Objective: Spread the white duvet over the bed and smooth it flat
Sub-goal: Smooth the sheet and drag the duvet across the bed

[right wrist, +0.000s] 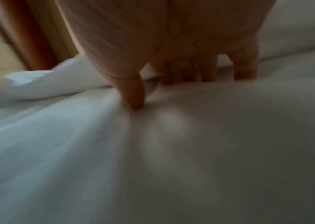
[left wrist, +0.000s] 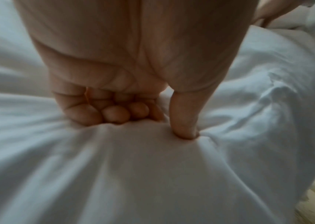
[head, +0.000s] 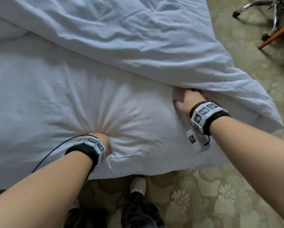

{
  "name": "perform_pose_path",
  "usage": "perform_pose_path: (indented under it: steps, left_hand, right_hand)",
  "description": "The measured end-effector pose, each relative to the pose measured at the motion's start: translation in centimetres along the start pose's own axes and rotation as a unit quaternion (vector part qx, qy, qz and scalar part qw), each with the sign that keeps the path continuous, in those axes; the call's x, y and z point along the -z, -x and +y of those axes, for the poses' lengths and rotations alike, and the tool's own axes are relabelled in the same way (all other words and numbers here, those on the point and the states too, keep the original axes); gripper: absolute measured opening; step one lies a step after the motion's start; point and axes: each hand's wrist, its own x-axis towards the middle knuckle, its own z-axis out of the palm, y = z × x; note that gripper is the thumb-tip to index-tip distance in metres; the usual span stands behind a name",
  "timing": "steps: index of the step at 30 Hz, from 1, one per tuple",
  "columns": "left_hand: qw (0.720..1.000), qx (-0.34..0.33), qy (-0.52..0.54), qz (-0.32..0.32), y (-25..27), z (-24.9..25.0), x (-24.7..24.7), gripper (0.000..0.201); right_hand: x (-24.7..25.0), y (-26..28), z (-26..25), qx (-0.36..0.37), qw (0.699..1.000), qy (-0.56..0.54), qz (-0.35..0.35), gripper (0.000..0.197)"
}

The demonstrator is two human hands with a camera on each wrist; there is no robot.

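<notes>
The white duvet (head: 91,89) covers the bed, and its right part is folded back as a thick diagonal flap (head: 138,38). My left hand (head: 105,142) grips a bunch of the duvet near the bed's front edge, with creases radiating from the fist. In the left wrist view the left hand (left wrist: 155,125) has curled fingers (left wrist: 116,115) and its thumb (left wrist: 183,121) dug into the cloth (left wrist: 152,174). My right hand (head: 185,101) lies on the lower layer with its fingers tucked under the flap's edge. The blurred right wrist view shows the right hand (right wrist: 169,91) with straight fingers (right wrist: 244,68) on the duvet (right wrist: 152,151).
Patterned beige carpet (head: 212,195) lies in front of and right of the bed. A chrome chair base (head: 269,14) and a wooden furniture edge (head: 279,33) stand at the far right. My shoes (head: 138,183) are at the bed's front edge. A cable (head: 55,150) trails from my left wrist.
</notes>
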Motion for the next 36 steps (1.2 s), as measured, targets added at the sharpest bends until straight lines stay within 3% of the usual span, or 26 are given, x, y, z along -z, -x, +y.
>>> perform_pose_path:
  steps: [3,5,7,9,11,12,13,16,19,22,24,27,29,32,34,36]
  left_hand:
    - [1.000,0.002,0.007,-0.029,-0.3,-0.2,0.3,0.038]
    - [0.999,-0.014,0.020,-0.040,0.0,-0.6,1.3,0.036]
    - [0.997,-0.027,0.072,-0.018,0.4,-1.5,3.7,0.026]
    - [0.986,-0.016,0.135,0.101,0.2,-3.4,6.7,0.023]
    - [0.942,0.005,0.171,0.289,0.1,-5.4,8.8,0.031]
    - [0.925,0.025,0.172,0.338,-0.4,-6.5,8.8,0.044]
    - [0.922,0.058,0.173,0.341,-0.6,-7.8,8.2,0.062]
    - [0.939,0.156,0.196,0.234,-1.8,-12.5,3.0,0.108]
    - [0.927,0.242,0.235,0.163,0.1,-18.3,-3.2,0.120]
    - [0.918,0.300,0.235,0.111,4.5,-23.0,-9.1,0.113]
    - [0.894,0.334,0.297,0.042,7.4,-26.5,-13.7,0.111]
    - [0.887,0.344,0.306,-0.026,11.1,-31.8,-17.9,0.077]
    - [0.878,0.391,0.275,-0.025,12.2,-34.6,-17.0,0.061]
    - [0.839,0.435,0.290,0.154,11.9,-37.6,-13.1,0.065]
    - [0.823,0.395,0.312,0.262,10.1,-37.7,-9.2,0.074]
    - [0.823,0.337,0.316,0.330,7.8,-37.8,-5.9,0.078]
  right_hand:
    - [-4.5,1.7,-8.4,0.089,0.994,-0.045,-0.040,0.119]
    - [-7.5,3.2,-11.8,0.122,0.990,-0.005,-0.066,0.134]
    - [-9.8,5.5,-13.6,0.160,0.984,0.041,-0.072,0.136]
    - [-11.8,7.4,-14.5,0.204,0.974,0.058,-0.075,0.131]
    - [-13.3,9.2,-14.6,0.258,0.960,0.067,-0.085,0.123]
    - [-13.6,10.3,-14.7,0.292,0.950,0.067,-0.092,0.118]
    - [-13.5,11.3,-15.1,0.327,0.936,0.070,-0.109,0.113]
    - [-12.2,13.2,-16.7,0.429,0.886,0.070,-0.164,0.084]
    - [-10.3,13.7,-18.8,0.456,0.875,0.010,-0.162,0.059]
    - [-8.8,11.6,-20.6,0.408,0.910,-0.007,-0.081,0.059]
    - [-7.6,9.6,-22.2,0.350,0.936,-0.008,-0.041,0.065]
    - [-6.2,6.5,-25.2,0.280,0.960,-0.016,0.018,0.073]
    - [-6.1,4.9,-27.8,0.260,0.965,-0.002,0.035,0.075]
    - [-8.1,5.3,-33.1,0.300,0.953,0.042,-0.016,0.076]
    - [-10.6,8.3,-36.9,0.410,0.905,0.091,-0.064,0.073]
    - [-12.4,12.7,-41.1,0.518,0.836,0.119,-0.133,0.062]
